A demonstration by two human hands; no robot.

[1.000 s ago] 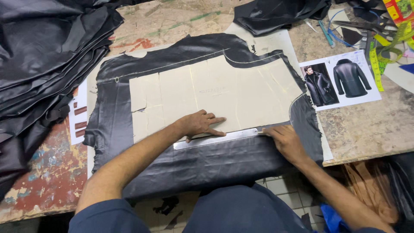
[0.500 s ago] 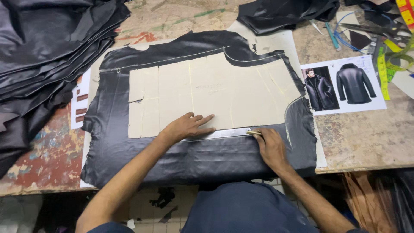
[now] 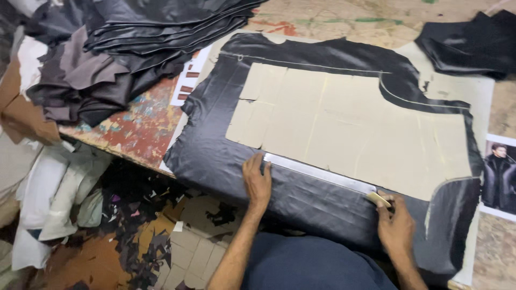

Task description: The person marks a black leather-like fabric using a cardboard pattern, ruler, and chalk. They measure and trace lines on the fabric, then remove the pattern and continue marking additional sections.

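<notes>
Stack of black leather pieces [image 3: 134,48] far left on the worn table [image 3: 134,129]. Left hand [image 3: 257,180] lies flat, fingers spread open, pressing the left end of the metal ruler [image 3: 317,172] onto the black leather panel [image 3: 301,204]. Ruler runs along the lower edge of the beige paper pattern [image 3: 344,123]. Right hand [image 3: 395,225] pinches a small pale chalk piece [image 3: 378,198] at the ruler's right end, fingers closed on it. Jacket photo [image 3: 499,174] far right.

Soft, even indoor light falls from above. The glossy black leather panel [image 3: 301,198] and the stacked black leather sheets [image 3: 161,27] at the bench's far left corner carry pale sheen streaks. Shadows are faint; the scrap-littered floor below the near edge lies dimmer. Slight motion blur softens everything, and the frame tilts.
</notes>
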